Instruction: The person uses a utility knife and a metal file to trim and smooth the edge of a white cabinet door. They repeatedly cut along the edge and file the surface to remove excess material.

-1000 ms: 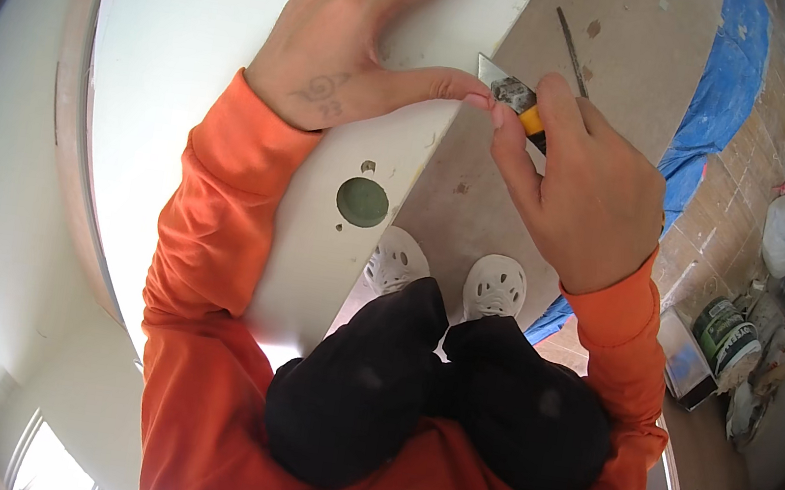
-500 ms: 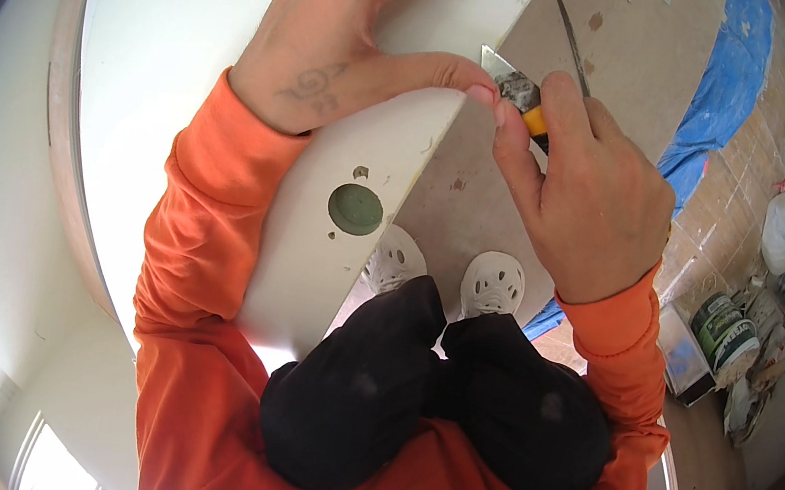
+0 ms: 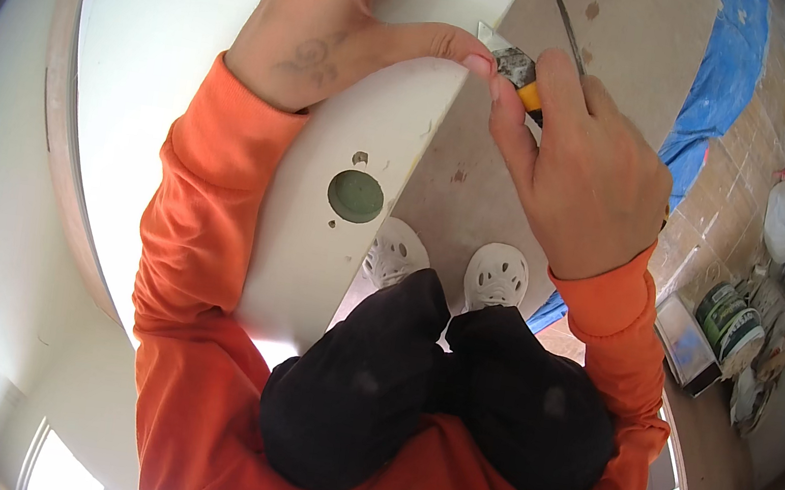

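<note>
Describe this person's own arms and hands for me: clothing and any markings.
Both arms are in long orange sleeves, loose and creased, with broad cuffs of the same orange at the wrists. Neither hand wears a glove. The left hand bears a dark swirling tattoo near the wrist; the right hand shows no marking on its back.

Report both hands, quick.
Left hand: open, spread over the panel, thumb by the knife.
Right hand: closed, holding the knife.

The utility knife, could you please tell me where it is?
In the head view, the utility knife is right of top centre, in the right hand, beside the left thumb.
</note>
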`<state>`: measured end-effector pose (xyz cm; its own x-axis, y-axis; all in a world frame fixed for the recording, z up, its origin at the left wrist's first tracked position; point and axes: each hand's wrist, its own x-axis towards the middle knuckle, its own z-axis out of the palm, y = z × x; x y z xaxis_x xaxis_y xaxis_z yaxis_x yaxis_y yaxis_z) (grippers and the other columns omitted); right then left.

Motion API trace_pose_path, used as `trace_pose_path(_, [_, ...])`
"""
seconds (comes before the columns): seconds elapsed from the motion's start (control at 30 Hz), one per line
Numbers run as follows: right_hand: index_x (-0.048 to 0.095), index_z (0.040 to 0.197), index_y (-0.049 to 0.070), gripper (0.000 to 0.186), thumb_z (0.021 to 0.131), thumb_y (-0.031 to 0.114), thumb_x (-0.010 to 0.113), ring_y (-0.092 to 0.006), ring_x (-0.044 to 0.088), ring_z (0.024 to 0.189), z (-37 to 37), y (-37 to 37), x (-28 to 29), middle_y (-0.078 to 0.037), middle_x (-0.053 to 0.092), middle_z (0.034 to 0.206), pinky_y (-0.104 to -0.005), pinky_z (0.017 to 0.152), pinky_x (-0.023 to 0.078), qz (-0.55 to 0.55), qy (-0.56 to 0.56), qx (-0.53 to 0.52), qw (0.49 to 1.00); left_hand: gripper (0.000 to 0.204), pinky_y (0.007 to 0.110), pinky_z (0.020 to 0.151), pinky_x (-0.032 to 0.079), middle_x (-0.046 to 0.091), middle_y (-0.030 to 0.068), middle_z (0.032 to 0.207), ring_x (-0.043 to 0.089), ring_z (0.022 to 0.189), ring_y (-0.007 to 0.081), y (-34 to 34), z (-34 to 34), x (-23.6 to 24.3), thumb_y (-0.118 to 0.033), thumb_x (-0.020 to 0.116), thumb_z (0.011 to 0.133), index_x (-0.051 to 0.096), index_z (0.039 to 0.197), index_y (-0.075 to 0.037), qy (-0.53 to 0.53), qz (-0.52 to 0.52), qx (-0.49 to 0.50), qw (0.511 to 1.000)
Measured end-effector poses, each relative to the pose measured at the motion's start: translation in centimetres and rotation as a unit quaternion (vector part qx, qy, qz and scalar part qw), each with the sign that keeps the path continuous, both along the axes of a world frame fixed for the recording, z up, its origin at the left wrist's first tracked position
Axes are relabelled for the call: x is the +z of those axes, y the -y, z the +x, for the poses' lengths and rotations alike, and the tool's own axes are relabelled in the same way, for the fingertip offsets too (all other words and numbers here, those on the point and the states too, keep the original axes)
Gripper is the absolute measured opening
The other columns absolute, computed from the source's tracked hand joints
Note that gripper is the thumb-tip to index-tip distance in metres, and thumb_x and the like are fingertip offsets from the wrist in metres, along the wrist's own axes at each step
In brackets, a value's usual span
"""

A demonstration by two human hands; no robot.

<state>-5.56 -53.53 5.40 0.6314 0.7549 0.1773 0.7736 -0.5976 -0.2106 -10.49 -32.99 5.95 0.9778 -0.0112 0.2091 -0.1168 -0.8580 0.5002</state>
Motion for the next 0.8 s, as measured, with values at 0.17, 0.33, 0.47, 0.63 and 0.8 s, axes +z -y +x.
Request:
trace_pose_path(0.17, [0.053, 0.086, 0.012, 0.028, 0.090, 0.037, 0.063, -0.0255, 0.058, 0.053, -0.2, 0.0, 0.1, -0.004, 0.055, 0.066, -0.0365, 0.044, 0.041, -0.010, 0.007, -0.014, 1.000, 0.080, 0.040, 0.104, 0.033, 0.054, 0.0110, 0.133, 0.042, 0.115, 0.0274, 1.1, 0.1, 1.6, -0.032, 0.088, 0.058, 0.061, 0.128, -0.006, -0.047, -0.014, 0.023, 0.999])
trace_pose_path(0.33, [0.053, 0.086, 0.012, 0.028, 0.090, 0.038, 0.063, -0.0253, 0.058, 0.053, -0.3, 0.0, 0.0, -0.004, 0.054, 0.065, -0.0364, 0.044, 0.042, -0.015, 0.021, -0.016, 1.000, 0.080, 0.040, 0.104, 0.033, 0.054, 0.0105, 0.133, 0.043, 0.115, 0.0276, 1.1, 0.0, 1.5, -0.031, 0.089, 0.057, 0.061, 0.128, -0.006, -0.049, -0.026, 0.026, 0.998])
trace_pose_path(0.47, [0.053, 0.086, 0.013, 0.027, 0.089, 0.038, 0.063, -0.0253, 0.058, 0.053, -0.2, -0.1, -0.2, -0.004, 0.054, 0.066, -0.0361, 0.044, 0.042, -0.002, 0.030, -0.015, 0.999, 0.079, 0.040, 0.104, 0.034, 0.054, 0.0101, 0.133, 0.043, 0.115, 0.0275, 1.0, 0.1, 1.4, -0.030, 0.089, 0.057, 0.061, 0.128, -0.007, -0.045, -0.029, 0.027, 0.998])
trace_pose_path(0.63, [0.053, 0.085, 0.013, 0.027, 0.089, 0.037, 0.063, -0.0252, 0.058, 0.053, -0.1, -0.2, -0.6, -0.004, 0.055, 0.066, -0.0359, 0.044, 0.042, 0.003, 0.034, -0.017, 0.999, 0.078, 0.041, 0.104, 0.034, 0.055, 0.0100, 0.132, 0.043, 0.115, 0.0273, 1.3, 0.2, 1.5, -0.030, 0.089, 0.058, 0.062, 0.127, -0.007, -0.046, -0.029, 0.039, 0.998])
trace_pose_path(0.8, [0.053, 0.087, 0.012, 0.027, 0.090, 0.038, 0.062, -0.0264, 0.059, 0.055, 0.6, -0.5, -0.4, -0.004, 0.058, 0.069, -0.0365, 0.045, 0.042, 0.017, 0.037, -0.020, 0.999, 0.072, 0.041, 0.104, 0.034, 0.056, 0.0102, 0.131, 0.044, 0.115, 0.0273, 0.1, 0.3, -0.5, -0.031, 0.087, 0.061, 0.063, 0.125, -0.007, 0.003, -0.025, 0.020, 0.999])
